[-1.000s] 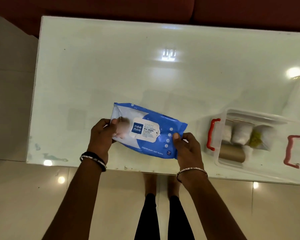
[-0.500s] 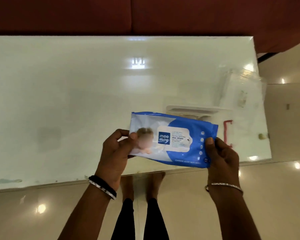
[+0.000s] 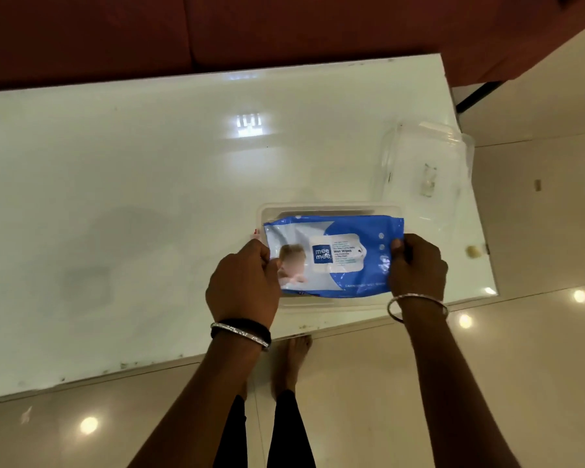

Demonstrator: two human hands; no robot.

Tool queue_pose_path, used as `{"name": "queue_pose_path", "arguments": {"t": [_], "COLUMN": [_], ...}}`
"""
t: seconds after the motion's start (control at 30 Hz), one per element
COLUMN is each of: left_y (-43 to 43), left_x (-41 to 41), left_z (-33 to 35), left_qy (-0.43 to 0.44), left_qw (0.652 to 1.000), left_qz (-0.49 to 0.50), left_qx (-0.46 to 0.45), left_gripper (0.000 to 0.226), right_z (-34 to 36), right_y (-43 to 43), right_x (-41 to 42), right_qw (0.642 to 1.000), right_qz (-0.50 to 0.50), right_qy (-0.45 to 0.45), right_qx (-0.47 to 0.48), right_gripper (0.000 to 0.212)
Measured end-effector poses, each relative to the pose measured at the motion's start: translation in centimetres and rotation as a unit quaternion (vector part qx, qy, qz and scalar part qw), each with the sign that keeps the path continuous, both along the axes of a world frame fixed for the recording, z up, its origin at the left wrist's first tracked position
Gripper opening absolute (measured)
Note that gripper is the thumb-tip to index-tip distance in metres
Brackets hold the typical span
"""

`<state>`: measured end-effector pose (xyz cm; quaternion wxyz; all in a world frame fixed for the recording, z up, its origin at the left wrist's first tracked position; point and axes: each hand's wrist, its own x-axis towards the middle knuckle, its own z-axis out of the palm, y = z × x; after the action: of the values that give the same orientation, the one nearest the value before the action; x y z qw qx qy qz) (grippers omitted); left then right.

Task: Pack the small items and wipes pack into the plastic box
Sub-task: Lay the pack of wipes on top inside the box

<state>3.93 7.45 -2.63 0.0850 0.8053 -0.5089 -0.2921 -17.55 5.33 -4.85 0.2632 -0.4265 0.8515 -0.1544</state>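
A blue and white wipes pack (image 3: 335, 255) lies flat over the mouth of the clear plastic box (image 3: 328, 208), covering almost all of it. My left hand (image 3: 242, 285) grips the pack's left end and my right hand (image 3: 417, 265) grips its right end. Only the box's far rim, a strip of its near rim and a bit of its red handle (image 3: 255, 235) show around the pack. The small items inside the box are hidden under the pack.
The box's clear lid (image 3: 426, 170) lies on the white glossy table (image 3: 115, 197) behind and to the right. A small pale object (image 3: 471, 251) sits near the table's right edge. A dark red sofa runs along the far side. My feet stand below the near edge.
Both hands carried the wipes pack to the right and set it over the box, which it now covers. The view swung right, bringing the lid and table's right end into sight.
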Motion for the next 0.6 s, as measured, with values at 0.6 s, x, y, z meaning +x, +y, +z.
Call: {"name": "queue_pose_path", "arguments": {"t": [0.6], "left_y": [0.2], "left_x": [-4.5], "left_z": [-2.5], "left_qy": [0.019], "left_qw": [0.978], "left_qz": [-0.203], "left_qx": [0.033], "left_gripper": [0.061], "right_z": [-0.4], "right_y": [0.7], "right_x": [4.1], "right_qw": [0.992], "right_qz": [0.102], "right_qy": [0.070], "right_qx": [0.011], "right_gripper": [0.066]}}
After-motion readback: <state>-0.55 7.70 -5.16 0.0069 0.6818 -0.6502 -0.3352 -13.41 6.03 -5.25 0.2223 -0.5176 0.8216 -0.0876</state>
